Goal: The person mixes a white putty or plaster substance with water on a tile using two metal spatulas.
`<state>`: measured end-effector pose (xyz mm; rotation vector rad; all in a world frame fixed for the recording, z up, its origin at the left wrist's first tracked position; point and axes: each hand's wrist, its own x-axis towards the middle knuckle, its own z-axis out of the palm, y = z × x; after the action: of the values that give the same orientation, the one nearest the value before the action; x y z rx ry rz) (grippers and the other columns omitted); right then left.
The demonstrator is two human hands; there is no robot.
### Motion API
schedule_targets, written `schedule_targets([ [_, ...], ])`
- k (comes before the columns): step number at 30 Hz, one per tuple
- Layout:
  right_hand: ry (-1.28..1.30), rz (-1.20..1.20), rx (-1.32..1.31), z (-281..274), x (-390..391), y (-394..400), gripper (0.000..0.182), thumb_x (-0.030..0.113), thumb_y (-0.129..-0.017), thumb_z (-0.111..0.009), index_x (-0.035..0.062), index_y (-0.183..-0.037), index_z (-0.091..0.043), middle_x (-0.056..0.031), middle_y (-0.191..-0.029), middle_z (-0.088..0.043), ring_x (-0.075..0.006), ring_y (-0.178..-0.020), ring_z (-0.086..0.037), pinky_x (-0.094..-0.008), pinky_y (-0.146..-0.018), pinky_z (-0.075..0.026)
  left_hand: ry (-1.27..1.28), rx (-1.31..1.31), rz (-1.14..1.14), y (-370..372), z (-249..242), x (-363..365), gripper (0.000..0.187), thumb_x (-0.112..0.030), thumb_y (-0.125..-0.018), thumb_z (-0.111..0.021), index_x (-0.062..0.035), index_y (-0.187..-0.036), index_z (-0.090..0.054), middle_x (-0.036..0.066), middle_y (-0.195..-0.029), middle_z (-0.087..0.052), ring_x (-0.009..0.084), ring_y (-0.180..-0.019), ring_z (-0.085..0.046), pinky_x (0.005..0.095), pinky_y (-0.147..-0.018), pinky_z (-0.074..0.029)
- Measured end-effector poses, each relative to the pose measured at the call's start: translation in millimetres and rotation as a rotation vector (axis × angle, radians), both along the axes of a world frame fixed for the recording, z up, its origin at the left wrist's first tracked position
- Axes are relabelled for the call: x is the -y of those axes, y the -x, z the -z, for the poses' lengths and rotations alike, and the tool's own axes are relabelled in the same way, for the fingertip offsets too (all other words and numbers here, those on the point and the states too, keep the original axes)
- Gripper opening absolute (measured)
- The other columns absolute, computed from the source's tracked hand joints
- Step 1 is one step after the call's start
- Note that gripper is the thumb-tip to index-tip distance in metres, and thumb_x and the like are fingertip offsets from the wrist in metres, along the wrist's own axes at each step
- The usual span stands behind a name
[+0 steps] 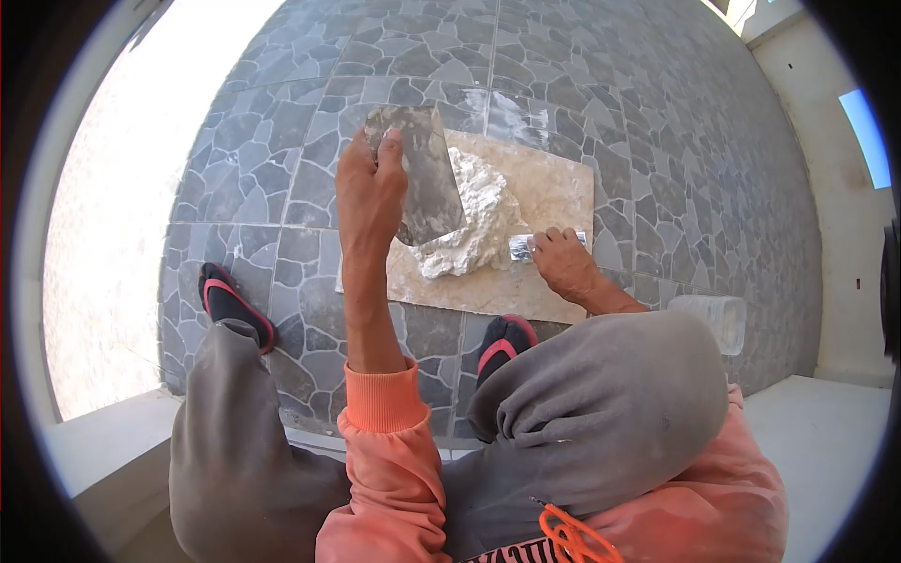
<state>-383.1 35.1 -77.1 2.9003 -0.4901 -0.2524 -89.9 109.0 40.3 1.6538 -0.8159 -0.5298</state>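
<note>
My left hand [373, 199] is closed on the upper left edge of a dark, smeared rectangular plate [427, 183], thumb on its face. The plate is held tilted and covers the left side of a heap of thick white paste [479, 216]. That heap lies on a beige, marbled tile or board [554, 183] on the floor. My right hand [568, 267] is closed on a small shiny metal scraper [521, 248], its fingers over the top. The scraper is flat near the board's right side, at the right edge of the paste. Its handle is hidden.
Grey stone-patterned floor tiles [394, 56] surround the board, with white smears [516, 117] behind it. A clear plastic container [718, 319] stands right of my knee. My feet in black and pink shoes [235, 305] are in front, and a pale wall [798, 84] rises at right.
</note>
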Motion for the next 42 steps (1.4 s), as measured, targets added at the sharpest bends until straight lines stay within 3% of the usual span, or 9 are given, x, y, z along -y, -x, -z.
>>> schedule_targets([
  [2, 0.084, 0.023, 0.113, -6.1, -2.7, -9.4, 0.025, 0.012, -0.087, -0.057, -0.0028, -0.104, -0.068, -0.0107, -0.1, -0.06, -0.0243, -0.095, -0.055, -0.0391, -0.078, -0.043, -0.027, -0.082, -0.015, -1.0, 7.2, -2.8, 0.034, -0.023, -0.099, -0.052, 0.0061, -0.113, -0.062, 0.009, -0.079, -0.062, 0.0166, -0.072, -0.054, 0.0354, -0.074, -0.045],
  [3, 0.057, 0.052, 0.055, 2.4, -8.2, -12.9, 0.036, 0.012, -0.087, -0.054, -0.0038, -0.119, -0.061, -0.0131, -0.107, -0.06, -0.0253, -0.101, -0.054, -0.0382, -0.082, -0.044, -0.039, -0.121, -0.019, -0.6, 9.6, -2.9, 0.034, -0.023, -0.099, -0.052, 0.0061, -0.113, -0.061, 0.01, -0.08, -0.062, 0.0169, -0.073, -0.054, 0.0356, -0.074, -0.045],
  [6, -0.067, -0.028, -0.112, 36.2, -16.3, -7.7, 0.038, 0.013, -0.086, -0.055, -0.0043, -0.12, -0.061, -0.0136, -0.109, -0.06, -0.0259, -0.101, -0.054, -0.0393, -0.082, -0.044, -0.119, -0.234, -0.067, -0.7, 9.5, -5.6, 0.033, -0.023, -0.099, -0.052, 0.0059, -0.113, -0.061, 0.01, -0.082, -0.063, 0.017, -0.073, -0.054, 0.0354, -0.074, -0.046],
  [10, -0.017, 0.05, -0.002, -6.1, -6.9, -9.5, 0.036, 0.014, -0.087, -0.055, -0.0047, -0.116, -0.064, -0.0134, -0.113, -0.06, -0.0245, -0.101, -0.054, -0.039, -0.083, -0.042, -0.063, -0.214, -0.035, -16.3, 19.2, -16.0, 0.032, -0.023, -0.101, -0.05, 0.0057, -0.11, -0.061, 0.009, -0.081, -0.063, 0.015, -0.073, -0.053, 0.0336, -0.074, -0.045],
  [15, 0.041, -0.045, -0.006, 32.7, -36.7, -9.8, 0.038, 0.017, -0.086, -0.055, -0.0048, -0.116, -0.063, -0.0122, -0.106, -0.06, -0.0237, -0.097, -0.054, -0.0378, -0.08, -0.042, -0.125, -0.213, -0.079, -35.5, 24.7, -38.8, 0.03, -0.025, -0.1, -0.053, 0.0039, -0.103, -0.062, -0.002, -0.07, -0.051, 0.0071, -0.062, -0.042, 0.028, -0.058, -0.037],
  [24, 0.035, 0.015, -0.008, 14.6, -65.2, -11.0, 0.045, 0.014, -0.087, -0.053, -0.0082, -0.126, -0.057, -0.0169, -0.121, -0.057, -0.0268, -0.106, -0.054, -0.0398, -0.086, -0.042, 0.065, -0.27, -0.184, -32.3, 9.4, -44.5, 0.028, -0.024, -0.1, -0.053, 0.0023, -0.096, -0.06, -0.005, -0.061, -0.043, 0.005, -0.055, -0.035, 0.026, -0.051, -0.032],
  [27, -0.137, -0.112, -0.081, 55.3, -68.5, 1.6, 0.044, 0.014, -0.089, -0.052, -0.0082, -0.126, -0.056, -0.0162, -0.123, -0.056, -0.0265, -0.107, -0.053, -0.0404, -0.088, -0.041, 0.104, -0.201, -0.197, -25.2, -3.1, -38.4, 0.031, -0.026, -0.099, -0.054, 0.0041, -0.09, -0.058, -0.002, -0.06, -0.043, 0.0085, -0.056, -0.038, 0.0285, -0.055, -0.037],
  [32, 0.02, -0.053, 0.021, 12.6, -53.2, 2.2, 0.041, 0.017, -0.089, -0.052, -0.0056, -0.123, -0.059, -0.0138, -0.114, -0.057, -0.0254, -0.103, -0.052, -0.0401, -0.086, -0.04, 0.146, -0.196, -0.243, -28.1, -5.7, -33.2, 0.035, -0.028, -0.097, -0.056, 0.0059, -0.089, -0.057, 0.0, -0.06, -0.045, 0.0111, -0.059, -0.041, 0.0309, -0.06, -0.041],
  [42, -0.05, 0.006, -0.019, -7.5, -66.2, -16.8, 0.039, 0.016, -0.088, -0.053, -0.0051, -0.119, -0.062, -0.0155, -0.116, -0.059, -0.0259, -0.104, -0.053, -0.0395, -0.087, -0.042, 0.134, -0.217, -0.227, -17.2, -4.9, -13.4, 0.059, -0.028, -0.097, -0.057, 0.0172, -0.133, -0.045, 0.0, -0.065, -0.047, 0.0101, -0.06, -0.046, 0.0276, -0.064, -0.044],
])
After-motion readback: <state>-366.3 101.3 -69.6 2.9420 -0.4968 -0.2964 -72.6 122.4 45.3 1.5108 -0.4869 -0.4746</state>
